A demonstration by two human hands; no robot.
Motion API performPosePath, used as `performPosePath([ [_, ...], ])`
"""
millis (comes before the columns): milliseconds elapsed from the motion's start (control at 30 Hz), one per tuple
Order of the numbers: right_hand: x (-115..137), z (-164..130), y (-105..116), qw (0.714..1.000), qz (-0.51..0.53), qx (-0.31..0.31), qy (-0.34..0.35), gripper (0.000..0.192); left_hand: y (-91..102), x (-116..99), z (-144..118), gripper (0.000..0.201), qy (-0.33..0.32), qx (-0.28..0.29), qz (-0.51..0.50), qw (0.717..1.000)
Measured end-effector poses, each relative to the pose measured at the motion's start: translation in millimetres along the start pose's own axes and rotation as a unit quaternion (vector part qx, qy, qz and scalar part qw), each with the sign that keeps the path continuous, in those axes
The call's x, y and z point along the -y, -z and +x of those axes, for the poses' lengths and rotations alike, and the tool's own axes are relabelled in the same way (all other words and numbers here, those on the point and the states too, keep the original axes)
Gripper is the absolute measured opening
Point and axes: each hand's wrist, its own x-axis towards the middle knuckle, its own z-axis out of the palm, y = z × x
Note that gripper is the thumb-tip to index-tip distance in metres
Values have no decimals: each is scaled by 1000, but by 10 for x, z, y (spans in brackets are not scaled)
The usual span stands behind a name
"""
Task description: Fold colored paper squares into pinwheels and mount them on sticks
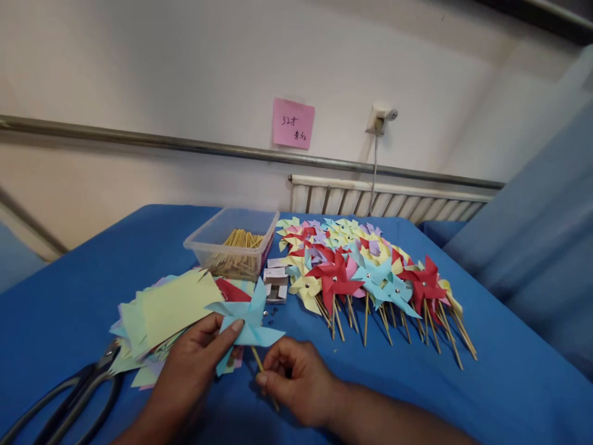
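A light blue paper pinwheel [252, 314] is held up in front of me over the table. My left hand [197, 355] pinches it, thumb pressed on the middle of the paper and the fingers behind, out of sight. Below the paper runs a thin wooden stick [256, 357], gripped between the thumb and bent fingers of my right hand [296, 380]. The thumb covers the pinwheel's centre, so I cannot tell whether a pin is in it. Left of the pinwheel lies a pile of coloured paper sheets [173, 306], close behind my left hand.
Black-handled scissors [88, 386] lie at the left by the paper. Behind stands a clear plastic box [197, 241] of wooden sticks [241, 240], beside a small open carton [277, 289] and scattered tiny pins [272, 313]. Many finished pinwheels [336, 278] cover the right of the blue tablecloth [370, 389].
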Motion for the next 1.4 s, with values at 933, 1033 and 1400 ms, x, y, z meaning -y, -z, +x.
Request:
performPosePath([
  [933, 120, -396, 1287, 900, -226, -373, 27, 24, -155, 86, 115, 33, 32, 133, 109, 985],
  [1033, 118, -371, 1303, 896, -238, -374, 24, 24, -132, 113, 110, 33, 28, 153, 120, 981],
  [1400, 246, -463, 1289, 863, -273, -412, 106, 24, -210, 53, 2, 28, 7, 160, 159, 974],
])
